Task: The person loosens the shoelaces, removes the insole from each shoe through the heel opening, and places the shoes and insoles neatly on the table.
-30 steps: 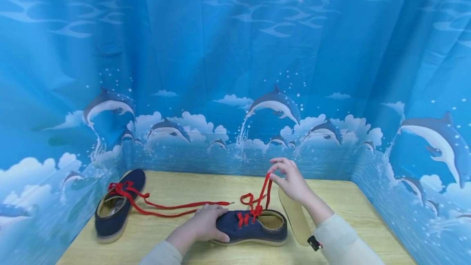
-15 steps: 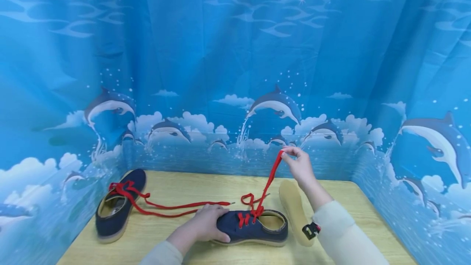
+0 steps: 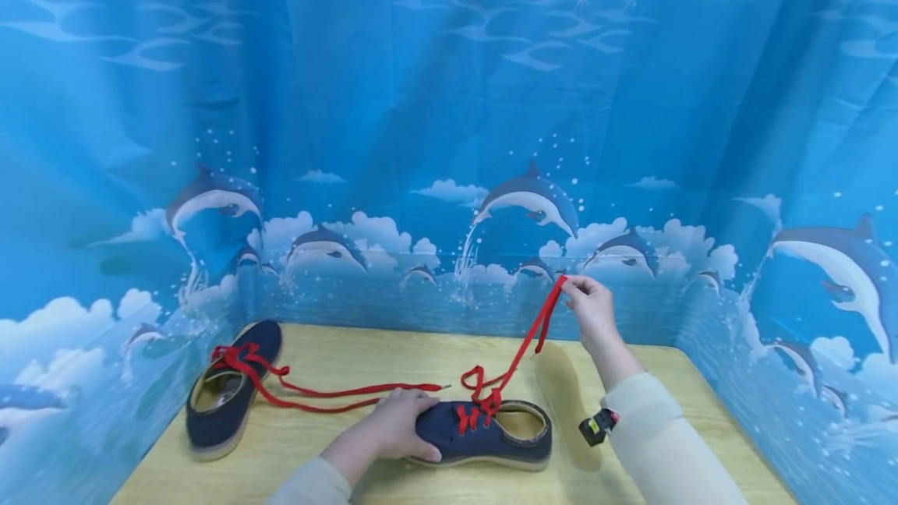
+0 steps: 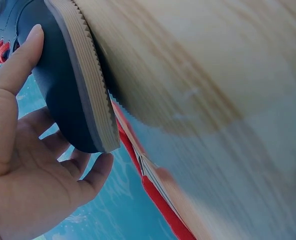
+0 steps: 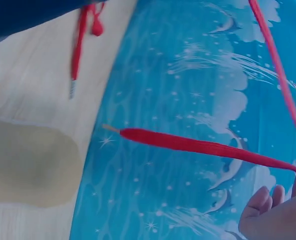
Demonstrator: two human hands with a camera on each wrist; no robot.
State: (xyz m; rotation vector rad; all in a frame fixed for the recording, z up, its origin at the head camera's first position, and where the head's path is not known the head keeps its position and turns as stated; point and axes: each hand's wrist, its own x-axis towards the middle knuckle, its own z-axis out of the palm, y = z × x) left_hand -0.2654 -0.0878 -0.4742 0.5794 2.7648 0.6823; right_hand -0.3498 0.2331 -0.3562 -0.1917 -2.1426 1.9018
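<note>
A navy shoe with red lacing stands on the table, toe pointing left. My left hand holds it around the toe; in the left wrist view the thumb lies over the upper of the shoe and the fingers curl past the tip. Up and to the right, my right hand pinches the red shoelace between thumb and fingertips. It runs slanting down to the knot on the shoe. From the pinch, the lace's free end with its tip hangs loose in the right wrist view.
A second navy shoe stands at the left, its long red laces stretching right toward my left hand. One beige insole lies beneath my right forearm. A dolphin-print curtain closes off the table's back and sides.
My right hand has risen and moved right with the lace, drawing it out into a longer slant. The left hand stays on the shoe.
</note>
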